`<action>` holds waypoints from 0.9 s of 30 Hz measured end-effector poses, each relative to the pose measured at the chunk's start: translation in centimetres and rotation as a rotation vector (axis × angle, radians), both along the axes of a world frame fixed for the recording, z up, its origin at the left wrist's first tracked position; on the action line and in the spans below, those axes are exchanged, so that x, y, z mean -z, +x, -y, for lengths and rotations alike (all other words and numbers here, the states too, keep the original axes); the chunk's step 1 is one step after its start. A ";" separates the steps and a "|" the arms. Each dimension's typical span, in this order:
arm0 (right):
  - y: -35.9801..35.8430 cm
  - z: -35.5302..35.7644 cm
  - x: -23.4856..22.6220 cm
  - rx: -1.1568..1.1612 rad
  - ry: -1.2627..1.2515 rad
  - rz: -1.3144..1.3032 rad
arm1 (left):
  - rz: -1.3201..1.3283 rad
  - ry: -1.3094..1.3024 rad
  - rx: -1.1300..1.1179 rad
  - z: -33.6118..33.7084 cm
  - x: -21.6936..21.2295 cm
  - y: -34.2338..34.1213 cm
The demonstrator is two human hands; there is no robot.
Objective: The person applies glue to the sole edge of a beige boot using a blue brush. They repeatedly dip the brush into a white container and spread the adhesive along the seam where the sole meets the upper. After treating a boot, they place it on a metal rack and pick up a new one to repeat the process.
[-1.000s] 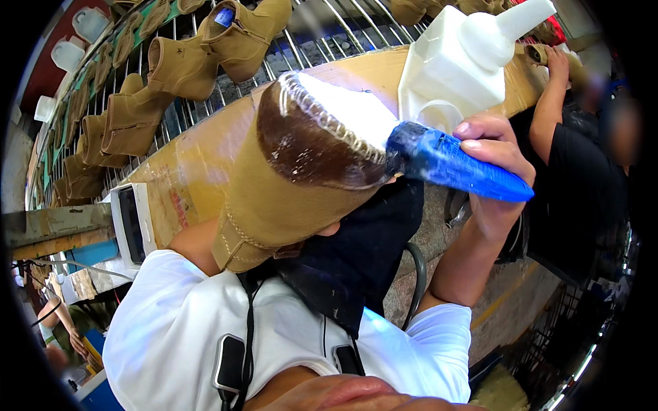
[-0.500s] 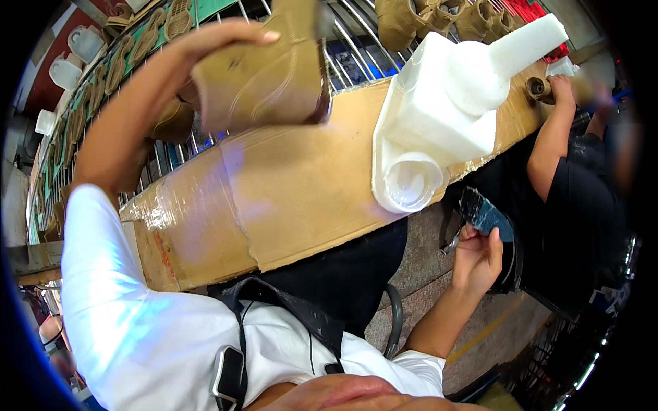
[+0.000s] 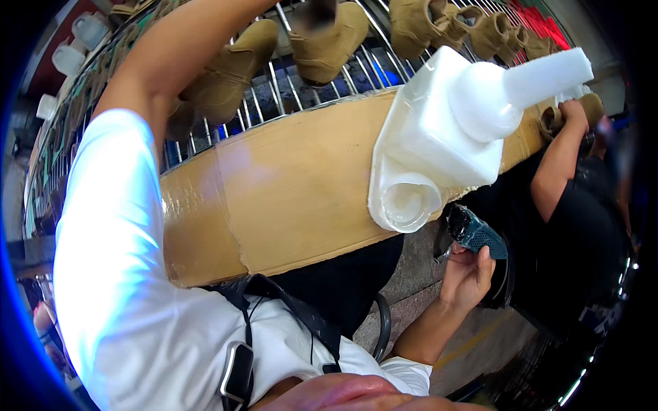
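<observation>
My left arm (image 3: 164, 55) stretches up over the metal rack (image 3: 274, 82) and leaves the picture at the top edge, so the left hand is hidden. Beneath and beside that arm, tan boots (image 3: 229, 75) stand on the rack's bars. Another tan boot (image 3: 329, 41) stands just right of the arm, its top blurred. My right hand (image 3: 467, 277) is closed around the teal handle of a brush (image 3: 483, 240), whose dark bristles point up and left. Just above the brush stands a white plastic container (image 3: 439, 130) with a round open mouth at its near end.
A cardboard-covered bench (image 3: 301, 178) runs between me and the rack. More tan boots (image 3: 473, 31) line the rack at the far right. A co-worker's arm (image 3: 558, 151) reaches over the bench's right end, near a boot. White jugs (image 3: 89, 31) stand far left.
My left arm has moved up and away over the rack; the boot it held no longer hangs above the cardboard. The right hand keeps the brush, slightly lower and tilted.
</observation>
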State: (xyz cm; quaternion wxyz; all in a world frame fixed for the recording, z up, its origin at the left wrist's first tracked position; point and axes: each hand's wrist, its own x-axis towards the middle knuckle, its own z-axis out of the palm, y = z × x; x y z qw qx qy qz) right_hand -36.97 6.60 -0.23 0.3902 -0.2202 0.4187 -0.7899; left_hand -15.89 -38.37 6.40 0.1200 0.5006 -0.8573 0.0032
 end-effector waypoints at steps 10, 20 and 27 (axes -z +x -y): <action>2.1 -0.3 -0.1 -0.102 -0.046 0.022 | -0.978 0.151 -0.312 -24.8 7.7 22.2; 5.0 -1.5 -1.6 -0.099 -0.054 -0.030 | -0.903 -0.248 -0.371 -15.1 13.4 13.0; 4.0 -2.1 -0.1 -0.051 -0.055 0.064 | -0.805 -0.007 -0.360 -16.3 10.7 11.5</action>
